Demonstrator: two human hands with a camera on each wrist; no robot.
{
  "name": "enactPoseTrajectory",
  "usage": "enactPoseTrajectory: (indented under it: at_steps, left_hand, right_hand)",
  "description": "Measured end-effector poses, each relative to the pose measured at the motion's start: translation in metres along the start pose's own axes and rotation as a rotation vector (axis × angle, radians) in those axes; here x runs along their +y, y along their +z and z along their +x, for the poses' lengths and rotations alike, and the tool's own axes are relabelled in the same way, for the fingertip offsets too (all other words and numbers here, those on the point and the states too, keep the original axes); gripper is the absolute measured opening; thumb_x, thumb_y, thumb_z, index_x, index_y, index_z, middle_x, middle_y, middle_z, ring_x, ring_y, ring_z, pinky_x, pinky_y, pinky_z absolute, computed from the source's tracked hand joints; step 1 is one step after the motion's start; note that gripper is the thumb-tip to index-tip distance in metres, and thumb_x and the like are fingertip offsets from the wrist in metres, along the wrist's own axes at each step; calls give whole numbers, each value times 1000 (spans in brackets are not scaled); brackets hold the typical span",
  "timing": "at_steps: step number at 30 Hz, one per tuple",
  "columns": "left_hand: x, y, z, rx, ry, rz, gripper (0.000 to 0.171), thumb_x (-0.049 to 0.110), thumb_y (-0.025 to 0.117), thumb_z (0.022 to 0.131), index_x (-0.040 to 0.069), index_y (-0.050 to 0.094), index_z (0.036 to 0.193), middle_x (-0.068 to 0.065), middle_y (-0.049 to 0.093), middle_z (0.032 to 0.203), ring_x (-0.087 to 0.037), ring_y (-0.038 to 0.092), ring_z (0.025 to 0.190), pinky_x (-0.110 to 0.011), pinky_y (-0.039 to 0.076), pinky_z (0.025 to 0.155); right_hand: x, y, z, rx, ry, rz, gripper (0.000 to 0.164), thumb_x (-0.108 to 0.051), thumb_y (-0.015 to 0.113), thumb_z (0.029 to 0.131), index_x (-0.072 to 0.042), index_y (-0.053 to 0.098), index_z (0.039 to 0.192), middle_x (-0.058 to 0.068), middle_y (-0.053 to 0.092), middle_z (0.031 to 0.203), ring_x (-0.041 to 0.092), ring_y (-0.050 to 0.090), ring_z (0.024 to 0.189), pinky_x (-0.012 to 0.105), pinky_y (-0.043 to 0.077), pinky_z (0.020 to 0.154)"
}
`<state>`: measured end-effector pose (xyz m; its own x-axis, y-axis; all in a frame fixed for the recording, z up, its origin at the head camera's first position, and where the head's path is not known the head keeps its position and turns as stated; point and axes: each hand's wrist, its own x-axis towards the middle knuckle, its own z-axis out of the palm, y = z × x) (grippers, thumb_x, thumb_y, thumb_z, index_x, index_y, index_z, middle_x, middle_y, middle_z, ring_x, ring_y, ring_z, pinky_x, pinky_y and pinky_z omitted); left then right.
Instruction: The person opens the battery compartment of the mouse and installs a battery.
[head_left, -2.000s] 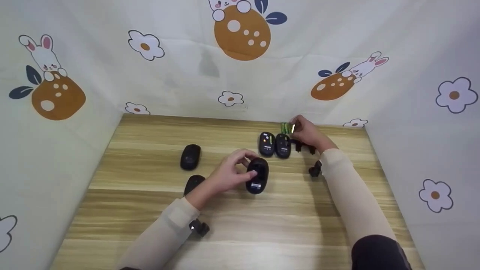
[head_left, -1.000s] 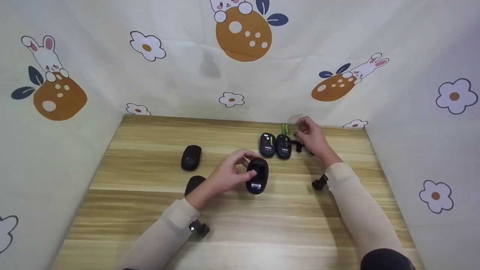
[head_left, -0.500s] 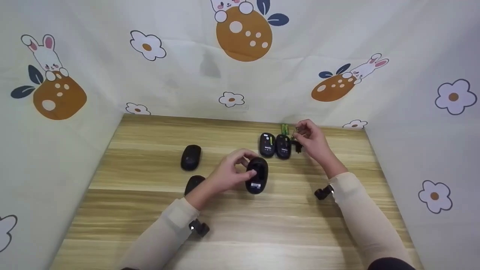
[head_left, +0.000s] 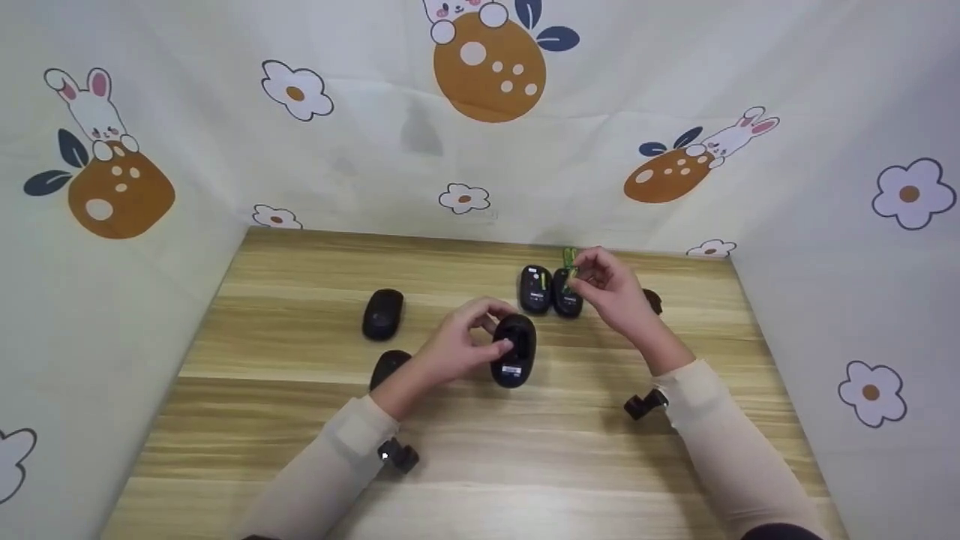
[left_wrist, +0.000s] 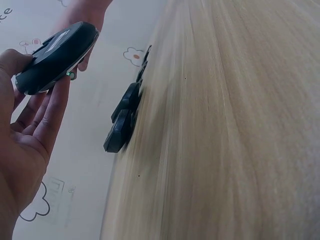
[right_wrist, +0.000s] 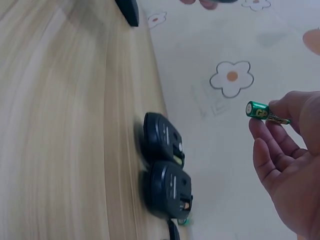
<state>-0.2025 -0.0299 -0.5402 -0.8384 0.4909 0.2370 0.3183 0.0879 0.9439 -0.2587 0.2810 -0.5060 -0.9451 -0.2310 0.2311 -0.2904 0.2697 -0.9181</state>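
Note:
My left hand (head_left: 461, 343) grips a black computer mouse (head_left: 514, 367), its underside turned up and the battery slot uncovered, with the thumb at the slot. The left wrist view shows this mouse (left_wrist: 57, 57) held above the table between thumb and fingers. My right hand (head_left: 616, 292) pinches a green battery (right_wrist: 258, 110) between thumb and fingertips. Below that hand lie two mice side by side, bottoms up: the left mouse (head_left: 535, 291) shows a battery in its slot, and the right mouse (head_left: 568, 301) is partly covered by the hand in the head view.
More green batteries (head_left: 569, 255) lie behind the mice. On the left a black mouse (head_left: 382, 315) rests right side up, with another mouse (head_left: 388, 369) partly hidden by my left forearm. A dark piece (head_left: 653, 301) lies right of my right hand. Patterned cloth walls (head_left: 360, 165) border the wooden table.
My right hand has come away from the table's back edge toward the left, carrying a green battery over the right mouse. The left hand and its mouse have stayed in place.

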Motion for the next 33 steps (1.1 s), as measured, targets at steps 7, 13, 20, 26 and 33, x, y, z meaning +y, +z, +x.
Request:
enactPoseTrajectory:
  at_steps: [7,13,20,26,33]
  left_hand:
    - [-2,0,2,6,45,36,43,6,84,94,10,71,135,-4,70,129,-22,69,101,-45,58,101]
    - [-2,0,2,3,44,36,44,6,84,94,8,70,136,-4,70,129,-21,70,101,-45,57,102]
    - [-1,-1,2,5,43,44,44,8,84,94,8,70,137,-5,71,129,-20,70,101,-46,57,104]
    - [0,-2,2,2,38,41,44,8,84,95,10,70,137,-4,70,129,-21,70,102,-49,56,106]
    - [-1,-2,3,-1,45,47,43,8,84,95,11,71,136,-4,70,128,-22,70,101,-50,59,102]
  right_hand:
    - [-17,13,-8,-16,-50,54,24,7,77,98,10,65,119,20,69,103,20,65,93,24,56,76]
    - [-32,24,-17,-25,-101,61,22,7,78,97,8,67,116,16,70,100,19,66,90,24,55,74]
    - [-46,32,-26,-27,-138,77,21,5,80,98,4,68,115,10,70,95,18,65,85,23,54,68]
    - [-51,39,-33,-74,-181,68,18,2,80,99,1,70,114,17,72,98,21,70,88,26,60,75]
    - [-55,48,-39,-104,-210,67,17,4,80,98,0,71,111,14,73,98,21,72,87,27,61,76]
